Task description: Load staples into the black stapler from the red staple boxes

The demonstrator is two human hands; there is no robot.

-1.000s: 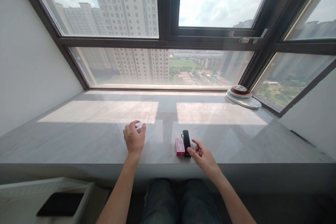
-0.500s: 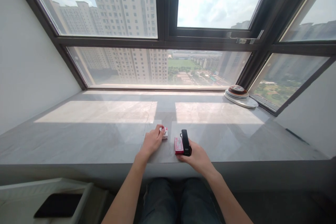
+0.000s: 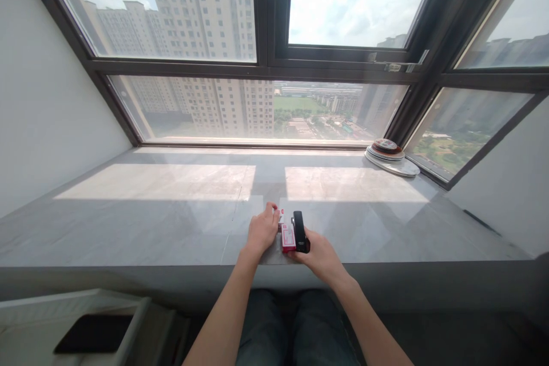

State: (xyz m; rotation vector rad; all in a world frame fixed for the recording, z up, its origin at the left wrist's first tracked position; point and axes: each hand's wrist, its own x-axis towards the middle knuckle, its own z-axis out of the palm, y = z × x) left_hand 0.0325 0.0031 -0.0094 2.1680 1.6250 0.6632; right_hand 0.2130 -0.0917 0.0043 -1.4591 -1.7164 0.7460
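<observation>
In the head view, the black stapler (image 3: pixel 299 232) sits on the pale windowsill (image 3: pixel 128 226), near its front edge, its long side running away from the person. Pressed close along the stapler's left side is a red box (image 3: pixel 288 238) with a white label on top. The right hand (image 3: pixel 321 254) is at the stapler's right side and near end, half curled, its thumb reaching across the near end of the red box (the other fingertips are hidden behind the stapler, so I cannot tell how firmly they grip). To the left of the stapler, the left hand (image 3: pixel 262 231) has its thumb and fingers closed on a small white box (image 3: pixel 281 217) with red on it, just beyond the red box's far end; whether the two boxes touch, I cannot tell. Well beyond the stapler and to its right, a stack of plates (image 3: pixel 388 158) rests by the window (image 3: pixel 334 106). Far to the stapler's left and lower down lies a flat black thing (image 3: pixel 94 333).
</observation>
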